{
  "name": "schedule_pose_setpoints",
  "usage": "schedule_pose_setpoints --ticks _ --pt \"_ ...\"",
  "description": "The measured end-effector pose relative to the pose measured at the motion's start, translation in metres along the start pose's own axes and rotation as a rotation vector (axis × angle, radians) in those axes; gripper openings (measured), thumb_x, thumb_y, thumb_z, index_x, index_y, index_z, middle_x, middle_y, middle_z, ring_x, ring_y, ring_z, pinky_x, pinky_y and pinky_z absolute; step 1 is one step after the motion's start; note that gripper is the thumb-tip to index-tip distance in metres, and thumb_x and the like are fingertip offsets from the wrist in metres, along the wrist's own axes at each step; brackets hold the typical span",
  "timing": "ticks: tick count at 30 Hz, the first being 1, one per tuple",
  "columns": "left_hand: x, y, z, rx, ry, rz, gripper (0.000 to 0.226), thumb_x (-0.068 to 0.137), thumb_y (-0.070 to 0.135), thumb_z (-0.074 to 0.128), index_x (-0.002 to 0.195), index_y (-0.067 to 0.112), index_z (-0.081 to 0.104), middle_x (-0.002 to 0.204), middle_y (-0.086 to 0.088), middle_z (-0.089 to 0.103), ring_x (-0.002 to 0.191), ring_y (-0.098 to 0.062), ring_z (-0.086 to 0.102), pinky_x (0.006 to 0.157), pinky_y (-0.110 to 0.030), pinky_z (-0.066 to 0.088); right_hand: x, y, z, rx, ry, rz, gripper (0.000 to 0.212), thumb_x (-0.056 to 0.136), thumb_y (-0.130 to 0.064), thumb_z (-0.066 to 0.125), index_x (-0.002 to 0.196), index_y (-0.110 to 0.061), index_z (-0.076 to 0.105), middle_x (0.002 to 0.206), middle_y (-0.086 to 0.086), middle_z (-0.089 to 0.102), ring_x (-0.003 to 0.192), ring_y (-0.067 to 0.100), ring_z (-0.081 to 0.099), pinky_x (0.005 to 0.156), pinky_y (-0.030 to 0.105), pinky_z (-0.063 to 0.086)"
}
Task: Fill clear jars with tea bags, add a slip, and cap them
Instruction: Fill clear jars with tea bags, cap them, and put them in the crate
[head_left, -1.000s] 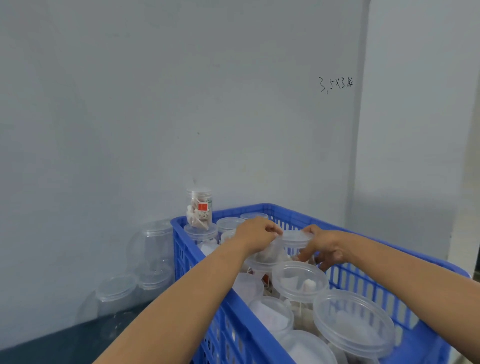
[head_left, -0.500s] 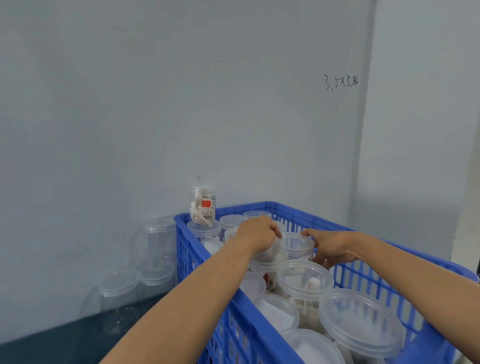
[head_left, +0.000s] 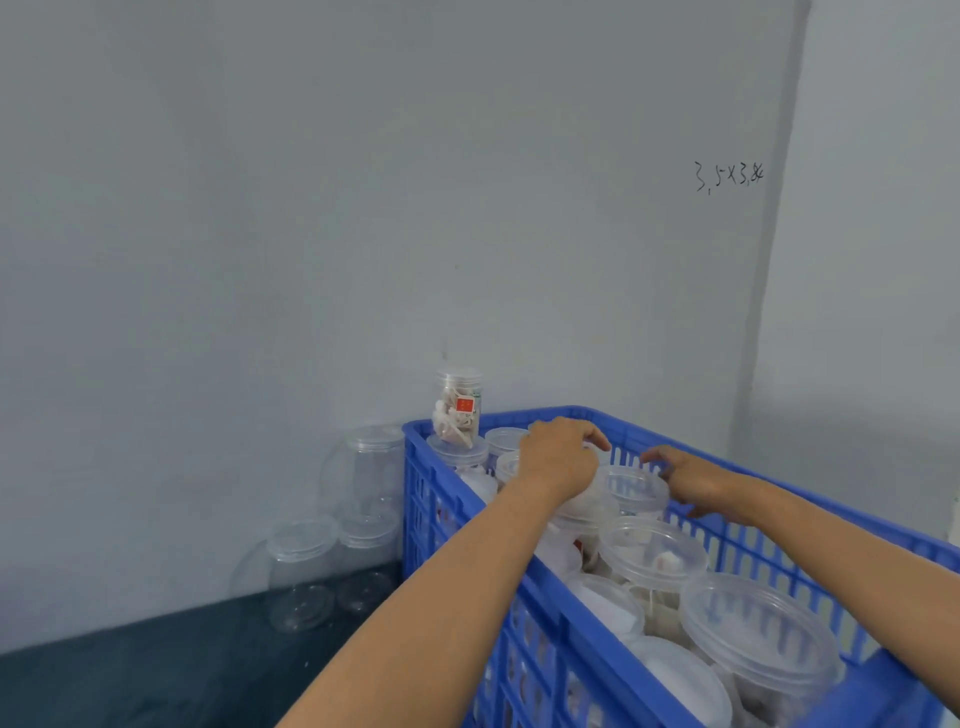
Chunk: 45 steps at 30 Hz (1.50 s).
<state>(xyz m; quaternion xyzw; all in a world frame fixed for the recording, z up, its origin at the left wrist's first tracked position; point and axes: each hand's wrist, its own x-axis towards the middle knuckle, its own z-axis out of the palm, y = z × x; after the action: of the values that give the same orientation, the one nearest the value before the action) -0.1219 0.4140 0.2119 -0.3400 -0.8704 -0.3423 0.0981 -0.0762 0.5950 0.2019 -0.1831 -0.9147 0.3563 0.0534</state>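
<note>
Both hands have reached deeper into the blue crate: left hand curls over a capped jar, right hand hovers loosely spread beside it. Most jars look filled and capped; stowing remains.

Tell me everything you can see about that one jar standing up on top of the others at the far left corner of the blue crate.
The raised jar is a small clear plastic cylinder, upright, closed with a clear cap. Inside are pale tea bags and a slip with a red patch facing the camera. It stands on the lid of another capped jar in the far left corner of the blue crate, close to the grey wall. Neither hand touches it; the left hand is to its right.
</note>
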Motion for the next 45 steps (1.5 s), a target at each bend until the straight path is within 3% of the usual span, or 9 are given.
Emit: schedule_pose_setpoints --ticks 2,5,9,13,18,21,29,36,45 --pt "-0.013 0.002 -0.008 -0.053 0.077 0.038 0.040 0.086 0.001 0.044 0.107 0.021 0.071 0.122 -0.003 0.066 0.102 -0.033 0.057 0.089 -0.043 0.048 -0.005 -0.011 -0.002 -0.060 0.158 -0.141 0.053 0.085 0.017 0.035 0.131 -0.005 0.049 0.136 0.016 0.050 0.116 0.026 0.049 0.088 0.031 0.040" --pt "-0.039 -0.009 -0.021 -0.085 0.205 0.089 0.039 0.084 0.000 0.045 0.102 0.022 0.072 0.112 -0.003 0.069 0.085 -0.030 0.059 0.080 -0.042 0.050 -0.020 -0.043 0.001 0.047 0.277 -0.255 0.052 0.081 0.023 0.030 0.122 0.003 0.055 0.126 0.025 0.054 0.116 0.038 0.053 0.092 0.041 0.044" --pt "-0.066 -0.037 -0.045 -0.239 0.358 0.020 0.039 0.083 -0.003 0.045 0.101 0.020 0.071 0.106 -0.004 0.067 0.073 -0.020 0.061 0.070 -0.030 0.052 -0.054 -0.102 0.020 0.158 0.217 -0.411 0.051 0.079 0.026 0.030 0.117 0.007 0.057 0.123 0.024 0.058 0.118 0.036 0.054 0.097 0.040 0.043" --pt "-0.085 -0.074 -0.067 -0.327 0.366 -0.070 0.036 0.084 -0.005 0.046 0.102 0.017 0.067 0.109 0.003 0.067 0.073 -0.013 0.059 0.058 -0.010 0.042 -0.089 -0.163 0.059 0.190 0.063 -0.511 0.040 0.088 0.015 0.039 0.116 -0.003 0.060 0.118 0.015 0.063 0.110 0.025 0.059 0.079 0.020 0.044" --pt "-0.116 -0.129 -0.101 -0.286 0.446 -0.228 0.033 0.084 -0.003 0.047 0.103 0.015 0.066 0.101 0.006 0.066 0.092 -0.011 0.057 0.076 -0.018 0.039 -0.106 -0.220 0.131 0.158 -0.161 -0.479 0.036 0.088 0.011 0.040 0.116 0.001 0.060 0.114 0.018 0.063 0.084 0.013 0.056 0.059 0.011 0.039" --pt "-0.137 -0.173 -0.116 -0.270 0.445 -0.349 0.033 0.084 -0.005 0.047 0.103 0.014 0.066 0.111 0.000 0.067 0.103 -0.017 0.060 0.089 -0.029 0.046 -0.103 -0.236 0.174 0.132 -0.231 -0.396 0.036 0.088 0.009 0.040 0.118 0.002 0.059 0.086 0.012 0.056 0.064 0.010 0.043 0.054 0.018 0.031" --pt "-0.166 -0.287 -0.117 -0.313 0.386 -0.591 0.030 0.085 -0.003 0.052 0.108 0.016 0.057 0.116 -0.009 0.062 0.100 -0.020 0.056 0.088 -0.032 0.047 -0.060 -0.224 0.263 0.248 -0.268 -0.138 0.040 0.089 0.007 0.039 0.127 0.005 0.051 0.070 0.006 0.037 0.059 0.013 0.034 0.056 0.022 0.029" --pt "-0.160 -0.351 -0.075 -0.420 0.304 -0.739 0.070 0.076 -0.002 0.073 0.135 0.002 0.036 0.122 -0.013 0.051 0.105 -0.027 0.053 0.091 -0.035 0.046 -0.022 -0.192 0.327 0.262 -0.353 -0.024 0.018 0.088 0.001 0.042 0.093 -0.015 0.048 0.075 0.006 0.043 0.063 0.014 0.039 0.052 0.021 0.031" --pt "-0.137 -0.372 -0.029 -0.506 0.230 -0.701 0.098 0.067 0.001 0.083 0.145 0.015 0.026 0.150 -0.006 0.036 0.133 -0.028 0.040 0.108 -0.038 0.040 0.007 -0.175 0.367 0.196 -0.400 0.004 0.043 0.092 -0.013 0.047 0.134 -0.013 0.038 0.126 0.010 0.051 0.105 0.018 0.051 0.090 0.030 0.049"
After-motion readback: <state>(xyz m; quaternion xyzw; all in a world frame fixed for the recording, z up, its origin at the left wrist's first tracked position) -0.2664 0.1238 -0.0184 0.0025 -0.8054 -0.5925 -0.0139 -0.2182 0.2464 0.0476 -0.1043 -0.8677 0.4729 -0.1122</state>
